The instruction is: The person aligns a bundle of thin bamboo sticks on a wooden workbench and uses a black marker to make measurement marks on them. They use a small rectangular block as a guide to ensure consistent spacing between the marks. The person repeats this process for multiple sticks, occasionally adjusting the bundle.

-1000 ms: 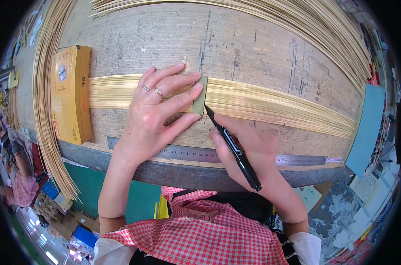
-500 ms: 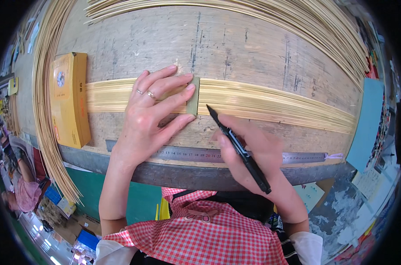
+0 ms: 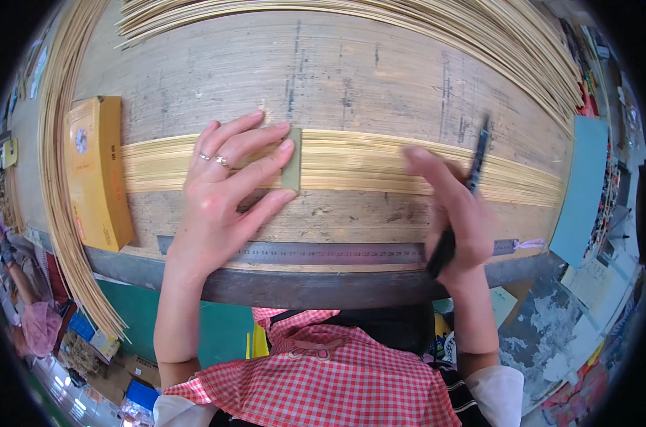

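A flat row of thin bamboo strips (image 3: 366, 162) runs across the wooden table. My left hand (image 3: 227, 178) lies over the strips, its thumb and fingers pressing a narrow grey-green block (image 3: 292, 167) crosswise on them. Two rings show on that hand. To the right, my right hand (image 3: 462, 220) is blurred and holds a black marker pen (image 3: 477, 164), whose tip points away from me. The pen is well clear of the block; whether it touches the strips I cannot tell. A steel ruler (image 3: 330, 253) lies along the near side of the table.
A yellow box (image 3: 94, 171) stands at the strips' left end. Long bundles of thin sticks lie at the left (image 3: 60, 121) and along the far side (image 3: 408, 28). A blue-green board (image 3: 581, 188) borders the right end. The dark table edge (image 3: 302, 288) is nearest me.
My right hand has moved right, away from the block, and the marker's tip has swung to point away from me. My left hand still presses the block. The whole view has shifted slightly.
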A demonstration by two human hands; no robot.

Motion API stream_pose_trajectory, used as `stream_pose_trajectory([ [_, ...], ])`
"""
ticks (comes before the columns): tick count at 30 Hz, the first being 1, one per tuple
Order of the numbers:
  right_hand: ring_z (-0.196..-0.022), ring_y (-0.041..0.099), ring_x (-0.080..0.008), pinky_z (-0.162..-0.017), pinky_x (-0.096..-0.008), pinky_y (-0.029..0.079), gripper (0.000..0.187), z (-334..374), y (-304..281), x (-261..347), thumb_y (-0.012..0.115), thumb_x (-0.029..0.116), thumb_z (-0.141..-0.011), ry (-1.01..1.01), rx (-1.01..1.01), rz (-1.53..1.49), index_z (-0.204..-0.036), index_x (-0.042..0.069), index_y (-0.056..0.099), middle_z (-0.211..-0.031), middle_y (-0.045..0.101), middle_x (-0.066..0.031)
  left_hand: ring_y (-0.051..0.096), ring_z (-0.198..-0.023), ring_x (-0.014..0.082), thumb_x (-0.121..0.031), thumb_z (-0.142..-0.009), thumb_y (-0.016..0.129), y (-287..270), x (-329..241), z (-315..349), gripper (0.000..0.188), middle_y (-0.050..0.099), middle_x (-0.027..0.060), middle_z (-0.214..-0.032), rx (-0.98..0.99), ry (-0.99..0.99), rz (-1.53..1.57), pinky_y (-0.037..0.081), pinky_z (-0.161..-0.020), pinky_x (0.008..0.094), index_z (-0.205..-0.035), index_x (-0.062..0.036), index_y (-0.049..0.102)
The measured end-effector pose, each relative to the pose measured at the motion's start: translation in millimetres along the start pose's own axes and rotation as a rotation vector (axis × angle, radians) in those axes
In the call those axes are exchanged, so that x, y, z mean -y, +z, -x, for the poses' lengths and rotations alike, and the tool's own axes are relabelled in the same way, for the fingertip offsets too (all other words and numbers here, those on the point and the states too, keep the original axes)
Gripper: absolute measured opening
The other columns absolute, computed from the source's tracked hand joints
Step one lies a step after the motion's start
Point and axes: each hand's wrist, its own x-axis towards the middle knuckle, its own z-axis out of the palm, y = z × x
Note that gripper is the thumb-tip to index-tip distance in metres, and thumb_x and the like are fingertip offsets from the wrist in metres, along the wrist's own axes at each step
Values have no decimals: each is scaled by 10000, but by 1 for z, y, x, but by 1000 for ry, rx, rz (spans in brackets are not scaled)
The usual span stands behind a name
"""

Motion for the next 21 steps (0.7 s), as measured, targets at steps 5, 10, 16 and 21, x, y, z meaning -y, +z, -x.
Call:
stream_pose_trajectory([
  [5, -1306, 574, -379, -1099, -481, 437, 439, 24, -41, -49, 710, -25, -797, -122, 48, 382, -1232, 25, 679, -1354, 641, -194, 519, -1368, 325, -152, -737, 841, 2, 0, 0, 526, 650, 65, -1358, 5, -16, -7, 301, -1192, 554, -1251, -125, 733],
  [10, -1421, 477, -363, -1142, -525, 386, 430, 31, -52, -61, 619, 37, -864, -112, 149, 520, -1286, 95, 677, -1461, 576, -148, 519, -1368, 308, -167, -744, 851, 3, 0, 0, 506, 646, 46, -1360, 6, -38, -14, 297, -1190, 568, -1237, -140, 740],
  [16, -1444, 453, -336, -1161, -543, 361, 460, 32, -53, -66, 548, 76, -905, -126, 183, 523, -1350, 135, 649, -1516, 529, -118, 503, -1385, 351, -60, -729, 818, 3, 5, 1, 541, 637, 110, -1374, 6, -1, -10, 352, -1184, 513, -1261, -83, 723],
  [21, -1446, 449, -344, -1161, -565, 354, 500, 34, -55, -66, 544, 67, -900, -157, 202, 565, -1388, 148, 619, -1533, 505, -136, 495, -1394, 350, -63, -730, 819, 2, 2, 0, 538, 636, 106, -1381, 13, -5, -20, 378, -1171, 498, -1259, -85, 725],
])
